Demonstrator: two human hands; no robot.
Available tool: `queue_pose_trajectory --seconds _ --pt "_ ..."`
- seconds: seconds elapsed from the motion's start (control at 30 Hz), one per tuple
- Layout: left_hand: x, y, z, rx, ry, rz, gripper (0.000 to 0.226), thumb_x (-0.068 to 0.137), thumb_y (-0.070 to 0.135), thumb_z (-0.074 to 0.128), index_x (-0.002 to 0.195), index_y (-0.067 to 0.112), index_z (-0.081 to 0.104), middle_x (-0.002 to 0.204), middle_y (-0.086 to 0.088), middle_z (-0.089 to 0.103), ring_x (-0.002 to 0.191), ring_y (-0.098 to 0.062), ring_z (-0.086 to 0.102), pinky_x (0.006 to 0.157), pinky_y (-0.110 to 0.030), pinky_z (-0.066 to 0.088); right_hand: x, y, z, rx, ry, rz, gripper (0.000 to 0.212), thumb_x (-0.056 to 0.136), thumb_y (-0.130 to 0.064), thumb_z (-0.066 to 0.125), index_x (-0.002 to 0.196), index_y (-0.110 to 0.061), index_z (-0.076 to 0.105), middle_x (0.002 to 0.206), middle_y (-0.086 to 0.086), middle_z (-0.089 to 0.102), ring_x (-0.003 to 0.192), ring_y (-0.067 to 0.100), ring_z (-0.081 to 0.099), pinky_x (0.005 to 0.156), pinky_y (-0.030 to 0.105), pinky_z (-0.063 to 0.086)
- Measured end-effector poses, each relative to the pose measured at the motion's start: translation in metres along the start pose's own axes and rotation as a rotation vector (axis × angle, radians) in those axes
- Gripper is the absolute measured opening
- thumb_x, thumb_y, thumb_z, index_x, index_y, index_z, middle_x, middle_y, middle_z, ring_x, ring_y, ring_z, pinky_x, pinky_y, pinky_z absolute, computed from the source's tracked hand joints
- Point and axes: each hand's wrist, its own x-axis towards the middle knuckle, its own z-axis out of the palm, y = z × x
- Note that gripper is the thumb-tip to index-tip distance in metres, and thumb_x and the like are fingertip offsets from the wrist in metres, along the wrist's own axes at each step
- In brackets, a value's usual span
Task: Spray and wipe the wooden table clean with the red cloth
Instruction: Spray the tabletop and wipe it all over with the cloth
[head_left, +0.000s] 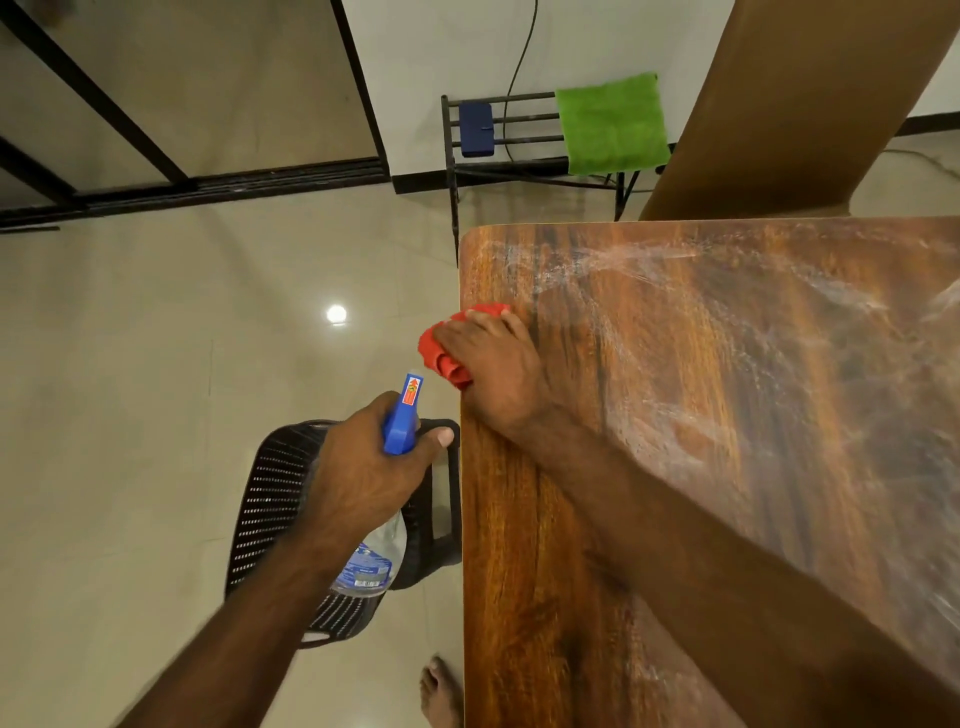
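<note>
Red cloth (447, 358) sits bunched at the left edge of the surface (675, 467), near its far corner, a bit hanging past that edge. Our right hand (493, 364) is on top, fingers (501, 325) curled over it and pressing it down. Our left hand (363, 467) is off the surface, just past its left edge, wrapped tight round the spray bottle (402, 415). White wet streaks (649, 270) lie farther in on the surface, toward its right side, so we think the next wipe should go that way
</note>
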Motion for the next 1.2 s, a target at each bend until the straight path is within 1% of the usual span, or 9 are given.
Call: queue_pose_trajectory --seconds 0.17,0.3,0.43,0.53,0.8,0.9,1.0,1.1,1.2 --pt "0.011 0.009 -0.004 -0.020 0.056 0.019 0.031 0.081 0.049 0.071 0.083 0.021 0.057 0.069 0.002 0.061 0.064 -0.015 0.059 0.064 -0.022 0.044 0.077 0.034 -0.012 0.059 0.164 0.143 0.074 0.084 -0.015 0.078 0.151 -0.026 0.047 0.147 -0.001 0.058 0.140 0.024 0.047 0.123 0.053 0.025" --pt "0.020 0.019 -0.005 -0.008 0.050 0.027 0.034 0.081 0.049 0.072 0.091 0.019 0.058 0.072 0.000 0.062 0.065 -0.017 0.059 0.064 -0.023 0.045 0.084 0.019 -0.016 0.086 0.143 0.262 0.077 0.084 -0.015 0.077 0.153 -0.023 0.044 0.150 0.002 0.054 0.144 0.026 0.043 0.126 0.051 0.018" --pt "0.026 0.028 -0.008 0.005 0.081 0.046 0.035 0.080 0.049 0.072 0.090 0.018 0.059 0.071 -0.001 0.062 0.065 -0.018 0.060 0.062 -0.020 0.043 0.017 0.001 0.001 0.043 0.130 0.157 0.082 0.083 -0.018 0.080 0.155 -0.019 0.042 0.155 0.004 0.050 0.147 0.029 0.038 0.126 0.052 0.018" --pt "0.026 0.030 -0.010 0.002 0.096 0.041 0.035 0.081 0.049 0.072 0.091 0.018 0.059 0.071 -0.002 0.062 0.064 -0.019 0.059 0.061 -0.020 0.042 0.032 0.015 -0.004 0.032 0.157 0.129 0.078 0.083 -0.019 0.081 0.153 -0.018 0.045 0.150 0.006 0.056 0.139 0.030 0.047 0.119 0.049 0.029" --pt "0.029 0.022 -0.010 -0.005 0.088 0.016 0.038 0.079 0.053 0.069 0.094 0.019 0.060 0.072 0.000 0.064 0.067 -0.018 0.062 0.066 -0.025 0.047 0.116 0.075 -0.054 -0.089 0.260 0.514 0.044 0.090 -0.025 0.071 0.132 -0.022 0.058 0.124 0.003 0.066 0.116 0.025 0.057 0.099 0.043 0.046" --pt "0.029 0.019 -0.013 -0.001 0.093 0.021 0.038 0.080 0.053 0.069 0.094 0.019 0.060 0.073 0.001 0.064 0.067 -0.015 0.061 0.063 -0.018 0.043 0.100 0.099 -0.061 -0.163 0.260 0.686 0.053 0.087 -0.030 0.072 0.136 -0.019 0.056 0.130 0.005 0.063 0.123 0.028 0.053 0.101 0.046 0.042" --pt "0.032 0.021 -0.011 -0.016 0.093 0.013 0.042 0.078 0.054 0.067 0.095 0.017 0.060 0.074 -0.001 0.063 0.066 -0.016 0.060 0.065 -0.022 0.042 0.091 0.062 -0.043 -0.206 0.222 0.604 0.058 0.089 -0.037 0.066 0.142 -0.021 0.050 0.136 0.006 0.059 0.124 0.030 0.052 0.102 0.047 0.040" --pt "0.034 0.026 -0.006 -0.037 0.102 0.017 0.047 0.073 0.060 0.063 0.093 0.017 0.060 0.073 -0.002 0.064 0.067 -0.020 0.062 0.071 -0.029 0.046 0.070 0.026 -0.020 -0.196 0.170 0.375 0.069 0.089 -0.042 0.066 0.151 -0.021 0.041 0.146 0.006 0.052 0.128 0.031 0.049 0.101 0.047 0.040" --pt "0.035 0.027 -0.004 -0.063 0.081 0.035 0.041 0.077 0.055 0.067 0.090 0.017 0.059 0.072 -0.004 0.066 0.068 -0.023 0.066 0.072 -0.032 0.052 0.055 0.058 -0.031 -0.231 0.172 0.364 0.073 0.087 -0.034 0.065 0.154 -0.022 0.038 0.148 0.003 0.052 0.127 0.029 0.047 0.095 0.045 0.040"
